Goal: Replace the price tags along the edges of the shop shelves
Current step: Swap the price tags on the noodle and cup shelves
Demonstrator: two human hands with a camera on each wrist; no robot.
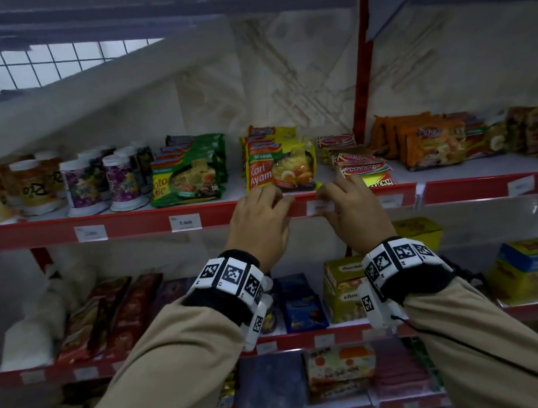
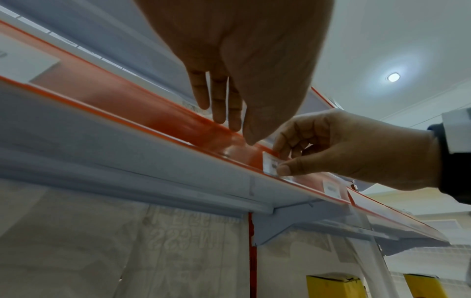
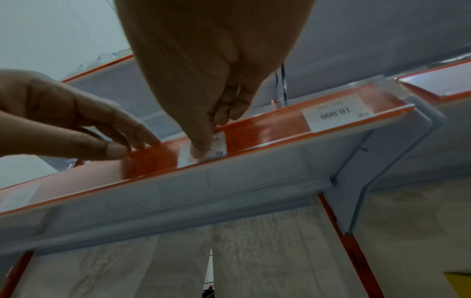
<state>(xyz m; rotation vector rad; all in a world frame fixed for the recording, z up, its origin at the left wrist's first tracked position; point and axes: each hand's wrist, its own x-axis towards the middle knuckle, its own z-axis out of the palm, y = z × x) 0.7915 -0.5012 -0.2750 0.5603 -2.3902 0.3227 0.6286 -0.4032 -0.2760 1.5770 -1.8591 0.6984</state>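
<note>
Hands meet at the red edge strip (image 1: 214, 215) of the noodle shelf; we see our right hand (image 1: 353, 212) pinching a small white price tag (image 1: 319, 207) against the strip, thumb pressed on the tag's face and the other fingers curled over the strip's upper lip; in the right wrist view the thumb (image 3: 201, 149) covers most of the tag (image 3: 216, 149), so its print cannot be read. Our left hand (image 1: 259, 229) lies just beside it on the same strip, its grip loose and spread; the fingertips (image 2: 219, 113) rest straight on the clear plastic cover and the thumb touches the red face near the tag (image 2: 270, 164), holding nothing. The tag sits in the channel directly below the yellow Kari Ayam noodle packs (image 1: 281, 167); further left along the strip stands a tag marked 5.000 (image 1: 185, 222), beneath the green noodle packs (image 1: 188, 177); to the right, another tag reading 10.000 (image 3: 333, 114) sits near the strip's end, close to the white shelf bracket (image 3: 382, 161). Both our wrists wear black bands with square-patterned white markers (image 1: 232, 274); beige sleeves (image 1: 167, 373) cover our forearms.
</note>
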